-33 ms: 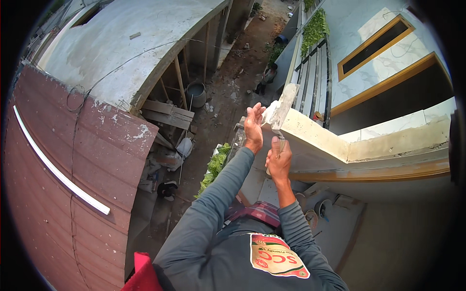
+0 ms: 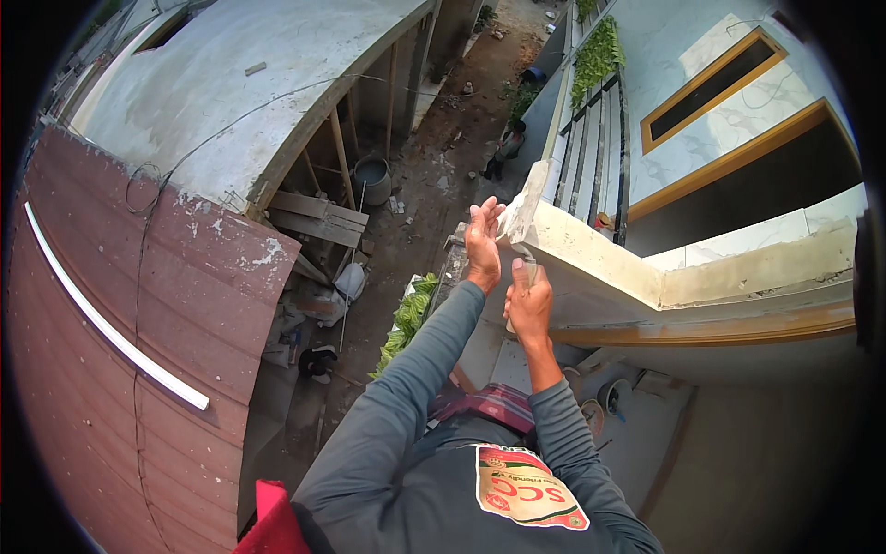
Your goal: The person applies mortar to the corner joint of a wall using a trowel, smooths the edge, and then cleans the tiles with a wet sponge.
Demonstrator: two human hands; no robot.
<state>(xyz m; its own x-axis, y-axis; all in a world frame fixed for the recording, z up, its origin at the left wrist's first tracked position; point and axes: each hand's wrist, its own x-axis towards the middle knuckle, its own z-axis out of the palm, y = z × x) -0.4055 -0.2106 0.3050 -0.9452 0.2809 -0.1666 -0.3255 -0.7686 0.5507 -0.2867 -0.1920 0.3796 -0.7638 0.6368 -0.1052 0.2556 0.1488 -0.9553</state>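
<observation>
My right hand [image 2: 528, 305] is closed around the handle of a putty knife or trowel [image 2: 530, 208], whose pale, smeared blade points up over the top corner of a plastered wall ledge [image 2: 595, 251]. My left hand [image 2: 483, 242] is raised just left of the blade, palm turned toward it, fingers apart and slightly curved. A lump of white paste [image 2: 509, 217] shows between that hand and the blade; whether my fingers touch it, I cannot tell.
A red metal roof [image 2: 185, 277] and concrete slab [image 2: 231, 74] lie left. Far below, a person [image 2: 506, 148] stands in a dirt alley [image 2: 434, 166] near a bucket [image 2: 372, 180]. Right are a railing [image 2: 591, 138] and tiled wall with openings [image 2: 738, 83]. Leafy plants [image 2: 406, 323] are below my hands.
The trowel blade has tipped slightly to the left, and my right hand has shifted a little with it.
</observation>
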